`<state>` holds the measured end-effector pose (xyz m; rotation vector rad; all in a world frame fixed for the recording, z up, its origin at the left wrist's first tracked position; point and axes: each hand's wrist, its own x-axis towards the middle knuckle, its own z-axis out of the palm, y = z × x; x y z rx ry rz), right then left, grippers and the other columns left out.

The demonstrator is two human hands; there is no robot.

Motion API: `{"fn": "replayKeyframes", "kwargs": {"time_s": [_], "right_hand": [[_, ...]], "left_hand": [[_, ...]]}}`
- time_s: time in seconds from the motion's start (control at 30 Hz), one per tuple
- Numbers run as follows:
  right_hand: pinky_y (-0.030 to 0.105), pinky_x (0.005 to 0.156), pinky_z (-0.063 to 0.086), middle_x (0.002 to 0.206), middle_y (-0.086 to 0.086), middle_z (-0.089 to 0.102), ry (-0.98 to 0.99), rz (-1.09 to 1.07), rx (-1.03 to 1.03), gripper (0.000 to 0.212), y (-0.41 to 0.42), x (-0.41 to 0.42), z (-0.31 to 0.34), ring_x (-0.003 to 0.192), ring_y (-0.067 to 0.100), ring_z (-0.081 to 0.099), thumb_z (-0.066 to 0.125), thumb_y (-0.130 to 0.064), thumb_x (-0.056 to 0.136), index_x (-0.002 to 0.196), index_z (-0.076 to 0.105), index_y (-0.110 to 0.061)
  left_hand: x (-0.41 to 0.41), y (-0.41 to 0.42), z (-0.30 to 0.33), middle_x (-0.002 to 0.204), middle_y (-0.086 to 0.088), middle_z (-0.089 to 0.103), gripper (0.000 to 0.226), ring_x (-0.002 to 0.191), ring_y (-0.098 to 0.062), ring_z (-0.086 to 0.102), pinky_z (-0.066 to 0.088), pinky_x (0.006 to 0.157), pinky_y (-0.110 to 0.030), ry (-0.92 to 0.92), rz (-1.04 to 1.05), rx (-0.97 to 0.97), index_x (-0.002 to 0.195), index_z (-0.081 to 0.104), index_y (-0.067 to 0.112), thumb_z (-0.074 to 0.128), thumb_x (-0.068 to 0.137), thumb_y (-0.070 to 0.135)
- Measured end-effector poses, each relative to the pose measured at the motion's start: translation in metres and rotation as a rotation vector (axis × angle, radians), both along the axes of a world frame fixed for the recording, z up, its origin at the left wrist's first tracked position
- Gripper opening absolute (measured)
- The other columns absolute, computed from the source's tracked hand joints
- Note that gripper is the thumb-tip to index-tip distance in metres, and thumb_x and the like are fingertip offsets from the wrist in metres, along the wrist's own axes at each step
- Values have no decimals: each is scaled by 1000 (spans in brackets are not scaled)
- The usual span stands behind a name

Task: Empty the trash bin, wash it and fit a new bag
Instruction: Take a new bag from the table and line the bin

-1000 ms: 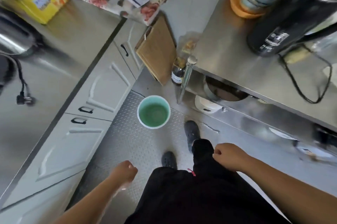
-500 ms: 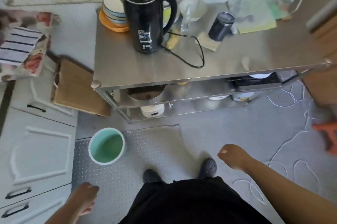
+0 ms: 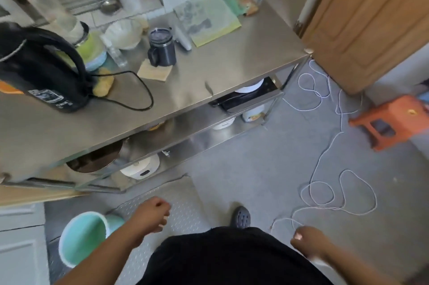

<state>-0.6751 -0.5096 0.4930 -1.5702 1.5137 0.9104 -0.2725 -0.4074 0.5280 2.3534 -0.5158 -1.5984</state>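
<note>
The bin point(image 3: 80, 239) stands upright on the floor mat point(image 3: 176, 194) at your lower left, beside the white cabinet point(image 3: 21, 245), bare inside with no bag fitted. Your left hand point(image 3: 152, 214) hangs loosely curled above the mat, just right of the bin, holding nothing; your right hand point(image 3: 308, 241) is loosely curled too and also looks empty. A fresh bag seems to be the next need, though none shows for certain here. Check the steel table point(image 3: 209, 80) and its shelves first, and mind the white cord point(image 3: 325, 192) looped across the floor near your right foot as you step.
</note>
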Motion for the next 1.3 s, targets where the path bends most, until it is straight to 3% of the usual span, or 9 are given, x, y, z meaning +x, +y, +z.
{"fn": "replayKeyframes", "kwargs": {"time_s": [0.1, 0.5, 0.63, 0.87, 0.97, 1.1, 1.17, 1.23, 1.3], "right_hand": [[21, 80, 41, 119, 0, 66, 21, -13, -14, 26, -26, -34, 5, 110, 15, 60, 49, -33, 91, 105, 65, -19], [27, 84, 45, 117, 10, 66, -127, 79, -54, 32, -196, 68, 17, 102, 22, 60, 47, -27, 96, 111, 65, -6], [29, 82, 47, 108, 8, 68, -144, 118, -86, 29, -247, 109, 21, 99, 22, 61, 44, -26, 93, 103, 64, -8], [30, 87, 44, 124, 4, 63, -21, 426, 5, 26, -323, 151, 24, 113, 22, 58, 45, -39, 91, 106, 60, -23], [29, 76, 45, 111, 6, 69, -30, 452, 92, 33, -373, 183, 41, 101, 22, 63, 49, -41, 90, 104, 66, -17], [26, 66, 49, 74, -2, 68, -243, 230, -11, 25, -466, 239, 68, 69, 14, 68, 56, -42, 91, 86, 65, -19], [30, 80, 49, 94, 0, 68, -345, 206, -258, 23, -523, 269, 68, 90, 22, 65, 59, -40, 91, 97, 66, -19], [32, 93, 43, 119, 8, 65, -408, 184, -482, 40, -574, 300, 64, 113, 28, 59, 61, -39, 91, 120, 62, -10], [33, 93, 42, 132, 14, 58, -466, 104, -545, 56, -621, 330, 53, 122, 31, 54, 63, -40, 90, 131, 53, -4]], "left_hand": [[-37, -48, 8, 103, -8, 66, 15, 89, -22, 65, 53, 67, -28, 1, -120, -31, 100, 62, 15, 50, 100, 24], [-2, -79, -27, 81, -9, 66, 19, 61, -20, 59, 50, 57, -26, -21, -92, 205, 87, 58, 3, 55, 95, 19], [43, -108, -42, 76, -7, 59, 29, 69, -23, 59, 56, 78, -33, -74, -17, 320, 71, 52, 13, 51, 100, 16], [89, -233, -30, 82, -13, 63, 9, 61, -23, 52, 45, 59, -26, 69, 223, 142, 89, 60, 4, 55, 92, 12], [81, -274, -21, 95, -13, 67, 17, 70, -21, 56, 48, 61, -27, 103, 160, 92, 97, 63, 6, 52, 95, 20], [61, -302, -19, 87, -7, 63, 17, 68, -19, 54, 46, 59, -25, 141, 103, 109, 91, 60, 6, 51, 92, 20], [53, -309, -20, 82, -7, 59, 11, 65, -19, 51, 43, 57, -24, 126, 104, 117, 83, 56, 12, 51, 91, 19], [43, -312, -19, 80, -6, 54, 10, 65, -18, 47, 40, 56, -25, 92, 122, 131, 81, 51, 16, 51, 90, 19], [33, -319, -14, 78, -6, 57, 12, 64, -18, 49, 40, 57, -27, 45, 187, 142, 80, 53, 15, 52, 91, 19]]}}
